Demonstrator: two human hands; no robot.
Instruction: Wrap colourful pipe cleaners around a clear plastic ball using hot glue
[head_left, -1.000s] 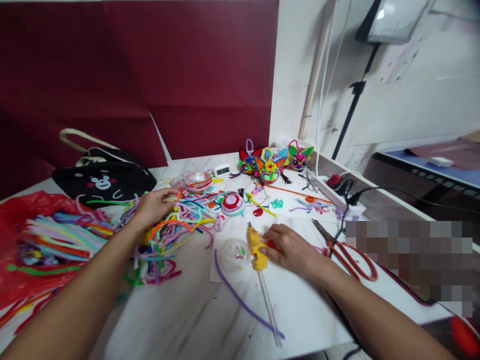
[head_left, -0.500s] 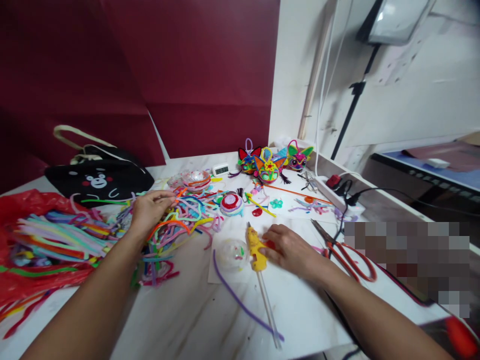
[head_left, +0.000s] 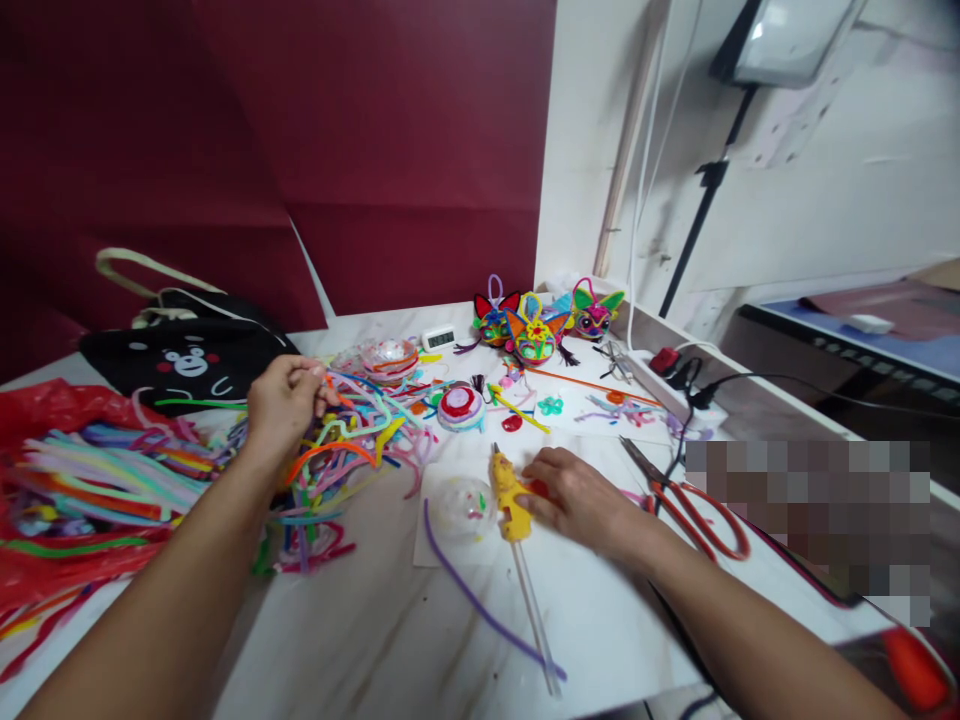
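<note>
My left hand (head_left: 285,400) is closed, its fingertips pinching pipe cleaners at the upper edge of a tangled, many-coloured pile of pipe cleaners (head_left: 352,440). My right hand (head_left: 574,495) curls around the handle side of a yellow glue gun (head_left: 511,500), which lies on the table with its nozzle pointing away. A clear glue stick (head_left: 534,615) sticks out of its back end. Left of the gun, a clear plastic half-ball (head_left: 461,508) rests on a white sheet. A purple pipe cleaner (head_left: 476,605) curves over the table in front of it.
Orange-handled scissors (head_left: 701,515) lie right of my right hand. Behind stand several decorated cat-eared balls (head_left: 536,335), a small white timer (head_left: 439,339) and a red-and-white wrapped piece (head_left: 460,405). A power strip (head_left: 675,390) lines the right edge. A red bag (head_left: 52,400) holds more pipe cleaners.
My left hand has moved slightly left and up at the pile, its fingers drawing closer together. My right hand and the glue gun stay in place. The view has shifted a little.
</note>
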